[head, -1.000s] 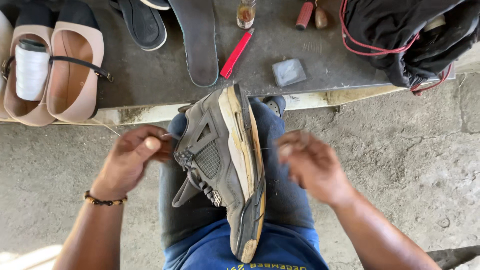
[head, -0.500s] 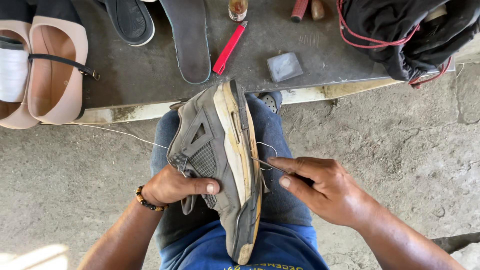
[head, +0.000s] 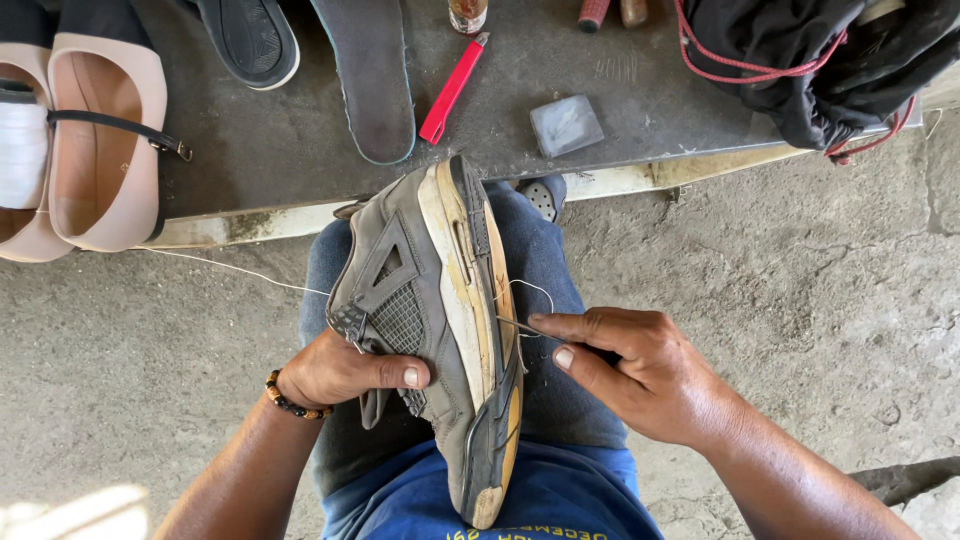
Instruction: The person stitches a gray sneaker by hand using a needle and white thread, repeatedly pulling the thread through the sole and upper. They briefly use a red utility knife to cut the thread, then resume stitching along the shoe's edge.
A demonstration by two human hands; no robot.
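Grey sneaker (head: 430, 330) lies on its side across the lap, sole edge up. Left hand (head: 340, 372) clamps the upper, fingers wrapped, thumb pressed on the mesh. Right hand (head: 640, 375) pinches a thin awl or needle (head: 528, 327), hard to tell which, its tip at the sole seam, where a loop of white thread (head: 530, 290) shows. Step in hand looks like stitching sole to upper. Next move calls for a firm push through the seam while the sneaker is braced. Red knife (head: 452, 88) on counter (head: 300, 140).
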